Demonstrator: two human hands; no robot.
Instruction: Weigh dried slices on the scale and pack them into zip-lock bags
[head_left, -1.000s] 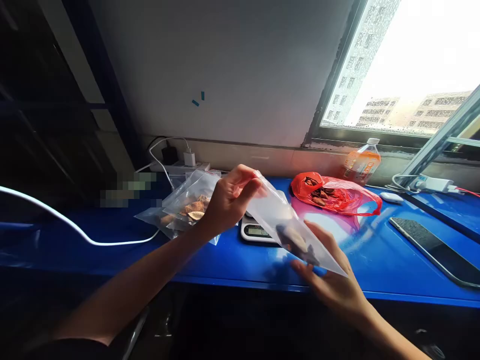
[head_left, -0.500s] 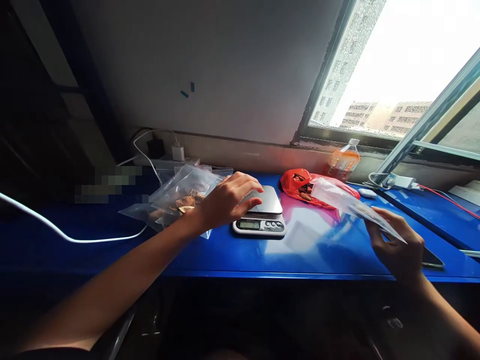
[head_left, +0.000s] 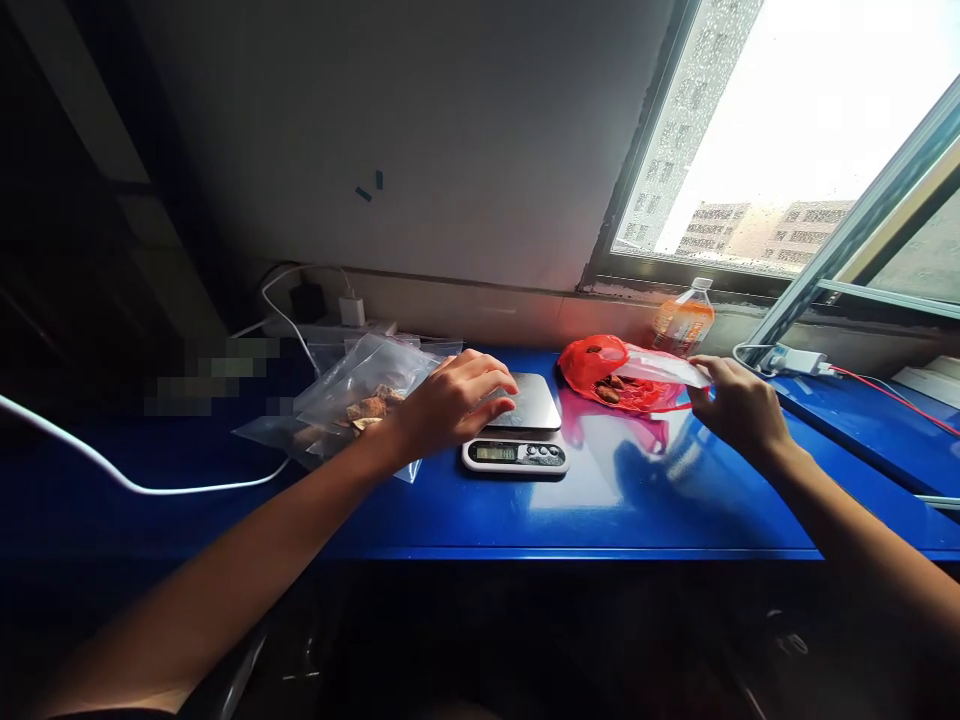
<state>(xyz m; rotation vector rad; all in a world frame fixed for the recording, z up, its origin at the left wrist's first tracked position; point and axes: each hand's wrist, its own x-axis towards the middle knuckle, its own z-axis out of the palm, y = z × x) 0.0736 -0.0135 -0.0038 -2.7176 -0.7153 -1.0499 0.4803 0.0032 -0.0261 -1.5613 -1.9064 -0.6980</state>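
My left hand hovers over the left part of a digital kitchen scale, its fingers apart and nothing in them. The scale's metal plate partly shows beyond the fingertips; its display digits are too small to read. Out to the right, my right hand pinches the end of a clear plastic bag. That bag extends over a red plastic bag, in whose opening brown dried pieces lie. Left of the scale are clear zip bags with brown and tan dried pieces, partly behind my left wrist.
An orange-labelled bottle stands behind the red bag, below the window. At the back left are a white charger and a white cable. A white adapter with a red wire sits at right. The blue table ends at its front edge.
My right hand has moved left and away from me with the clear bag, which now lies lower over the red bag. My left hand stays nearly in place above the scale.
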